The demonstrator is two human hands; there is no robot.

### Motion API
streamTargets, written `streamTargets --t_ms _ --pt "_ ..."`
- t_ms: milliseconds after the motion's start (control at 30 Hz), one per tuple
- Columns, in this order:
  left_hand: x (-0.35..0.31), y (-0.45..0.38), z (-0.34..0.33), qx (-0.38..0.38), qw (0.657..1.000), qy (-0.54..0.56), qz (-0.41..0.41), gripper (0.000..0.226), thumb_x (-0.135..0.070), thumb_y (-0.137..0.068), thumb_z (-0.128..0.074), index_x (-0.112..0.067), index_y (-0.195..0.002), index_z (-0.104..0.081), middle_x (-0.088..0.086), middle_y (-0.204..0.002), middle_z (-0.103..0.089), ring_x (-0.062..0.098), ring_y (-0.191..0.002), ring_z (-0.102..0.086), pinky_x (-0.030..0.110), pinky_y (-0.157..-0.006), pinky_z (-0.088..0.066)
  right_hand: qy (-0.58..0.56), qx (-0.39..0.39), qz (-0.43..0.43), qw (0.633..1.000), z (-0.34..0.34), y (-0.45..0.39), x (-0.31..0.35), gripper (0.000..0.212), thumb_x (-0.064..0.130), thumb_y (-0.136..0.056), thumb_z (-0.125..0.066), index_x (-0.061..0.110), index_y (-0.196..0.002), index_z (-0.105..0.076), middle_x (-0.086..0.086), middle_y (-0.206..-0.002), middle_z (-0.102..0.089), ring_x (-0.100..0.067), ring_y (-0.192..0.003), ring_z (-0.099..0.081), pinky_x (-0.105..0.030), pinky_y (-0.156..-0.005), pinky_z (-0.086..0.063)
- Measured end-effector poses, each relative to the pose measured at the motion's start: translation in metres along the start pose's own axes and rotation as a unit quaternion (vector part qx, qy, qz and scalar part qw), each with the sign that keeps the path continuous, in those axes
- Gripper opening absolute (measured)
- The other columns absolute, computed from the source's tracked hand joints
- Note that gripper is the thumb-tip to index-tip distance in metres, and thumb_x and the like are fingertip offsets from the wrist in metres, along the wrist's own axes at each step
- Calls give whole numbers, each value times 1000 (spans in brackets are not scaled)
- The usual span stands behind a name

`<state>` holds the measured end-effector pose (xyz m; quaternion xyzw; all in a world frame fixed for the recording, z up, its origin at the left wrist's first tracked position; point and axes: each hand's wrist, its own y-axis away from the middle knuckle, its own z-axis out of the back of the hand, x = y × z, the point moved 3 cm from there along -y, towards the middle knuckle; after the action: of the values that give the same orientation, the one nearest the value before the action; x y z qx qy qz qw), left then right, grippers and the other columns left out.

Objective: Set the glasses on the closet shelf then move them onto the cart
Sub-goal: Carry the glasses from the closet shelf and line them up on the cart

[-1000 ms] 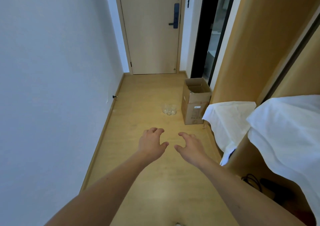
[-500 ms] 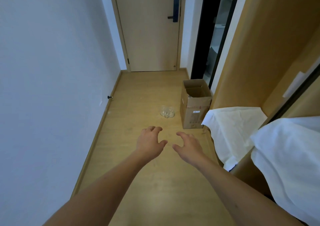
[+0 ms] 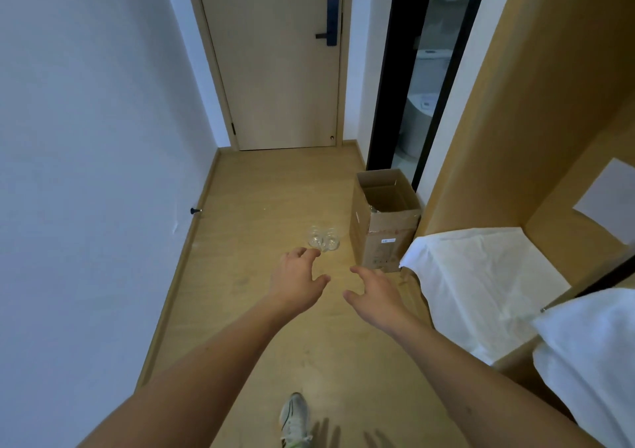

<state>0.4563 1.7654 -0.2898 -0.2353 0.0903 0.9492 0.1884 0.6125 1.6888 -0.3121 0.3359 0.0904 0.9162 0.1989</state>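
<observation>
Glasses: the clear glasses (image 3: 323, 240) sit in a tight cluster on the wooden floor (image 3: 268, 313), just left of the cardboard box (image 3: 383, 222), well ahead of you.
Left hand: your left hand (image 3: 298, 281) is stretched out palm down, fingers (image 3: 302, 253) spread and loosely bent, holding nothing; its fingertips overlap the near edge of the glasses in the picture, and you cannot tell if they touch.
Right hand: your right hand (image 3: 376, 293) reaches alongside, fingers apart, holding nothing, near the box's lower corner.
Box: open at the top, upright, beside the closet's wooden side panel (image 3: 536, 110).
Shelves: white cloths (image 3: 481, 282) drape the shelves on your right.
Foot: a white sneaker (image 3: 294, 418) is planted on the floor below your arms.
Door: closed door (image 3: 275, 69) at the end of the hallway.
</observation>
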Motion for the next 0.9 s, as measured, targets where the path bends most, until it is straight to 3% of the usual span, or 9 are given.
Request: streamTargets --t_ms 133,433,900 --pt "30 -63 12 7 1000 15 -3 58 -39 -92 -68 -19 -143 -51 5 -146 -51 28 -134 -44 37 -108 -39 6 -12 -11 1000 1 -57 33 59 44 -95 -62 30 -149 -44 -5 -143 -47 -27 -132 -46 -42 -109 -42" --pt "89 -168 36 22 999 36 0 58 -40 -91 -69 -19 -143 -53 6 -143 -53 30 -133 -43 38 -108 -39 19 4 -39 999 -16 -155 95 58 40 -95 -62 28 -149 -44 -10 -143 -48 -28 -136 -43 -33 -108 -36" --pt "133 -282 30 50 998 24 28 57 -44 -90 -68 -21 -140 -55 6 -143 -55 31 -130 -48 38 -108 -40 11 35 -64 997 -22 -280 110 57 41 -94 -63 30 -147 -45 -8 -142 -47 -28 -133 -46 -33 -106 -38"
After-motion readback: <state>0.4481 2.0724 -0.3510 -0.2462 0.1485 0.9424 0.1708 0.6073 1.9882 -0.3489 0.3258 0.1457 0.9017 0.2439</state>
